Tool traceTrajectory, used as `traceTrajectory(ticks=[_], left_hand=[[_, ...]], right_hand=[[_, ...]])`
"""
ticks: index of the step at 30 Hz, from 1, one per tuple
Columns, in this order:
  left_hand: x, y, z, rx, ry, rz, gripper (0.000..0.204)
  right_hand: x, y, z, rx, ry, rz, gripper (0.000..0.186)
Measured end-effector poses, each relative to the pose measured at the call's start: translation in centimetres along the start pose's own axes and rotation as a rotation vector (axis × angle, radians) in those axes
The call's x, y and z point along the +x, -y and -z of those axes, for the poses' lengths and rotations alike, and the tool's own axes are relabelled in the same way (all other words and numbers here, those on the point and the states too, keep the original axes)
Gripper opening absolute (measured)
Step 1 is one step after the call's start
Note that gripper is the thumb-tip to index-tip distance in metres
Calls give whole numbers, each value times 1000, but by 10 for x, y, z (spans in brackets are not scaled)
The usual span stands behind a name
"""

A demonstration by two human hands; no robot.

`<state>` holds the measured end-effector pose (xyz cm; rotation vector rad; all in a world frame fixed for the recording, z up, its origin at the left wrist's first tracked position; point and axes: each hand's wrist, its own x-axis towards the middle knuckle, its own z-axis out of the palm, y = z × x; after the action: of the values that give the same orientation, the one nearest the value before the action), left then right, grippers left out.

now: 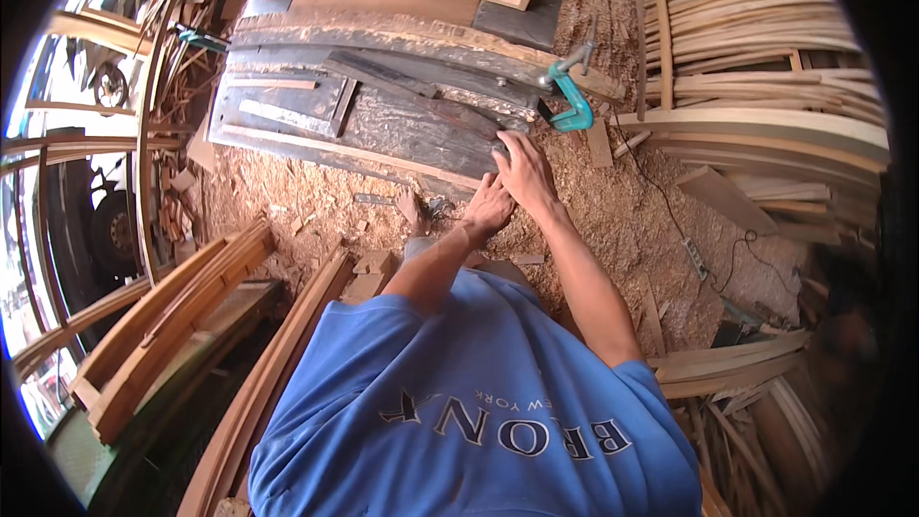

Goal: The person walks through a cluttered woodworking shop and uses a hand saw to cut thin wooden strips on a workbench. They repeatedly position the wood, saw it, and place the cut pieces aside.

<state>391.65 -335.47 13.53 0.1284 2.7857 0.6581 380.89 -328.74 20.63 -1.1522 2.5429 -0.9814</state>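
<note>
A dark, weathered plank [412, 129] lies on the sawdust-covered floor in front of me. My right hand [525, 170] reaches forward and its fingers curl over the plank's near right end. My left hand [488, 206] sits just below it with curled fingers at the plank's near edge; what it holds is hidden. A teal clamp [572, 103] grips the stacked dark boards just beyond my right hand. My blue shirt fills the bottom of the view.
Pale curved slats [756, 19] are stacked at the upper right. Curved wooden frames [182, 316] lie at the lower left. A power strip [695, 259] with a black cable lies on the sawdust at the right. Offcuts [371, 273] lie by my left arm.
</note>
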Motion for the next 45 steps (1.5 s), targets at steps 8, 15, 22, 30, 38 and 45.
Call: traceTrajectory(ticks=[8,15,22,30,38,45], left_hand=[[8,8,1,-346,-74,6,55],[13,8,-5,38,-91,-89,50],[10,5,1,-551,-186,10,51],[-93,67,58,-284,-419,-159,23],[-79,186,103,-169,-418,-196,13],[-55,199,94,-147,-275,-333,22]], right_hand=[[91,7,-82,-452,224,4,47],[93,17,-41,-348,240,-18,48],[25,60,16,-38,146,-209,55],[-92,122,54,332,-204,-129,50],[-134,166,-93,436,-364,-620,28],[-139,181,-187,145,-350,-710,35]])
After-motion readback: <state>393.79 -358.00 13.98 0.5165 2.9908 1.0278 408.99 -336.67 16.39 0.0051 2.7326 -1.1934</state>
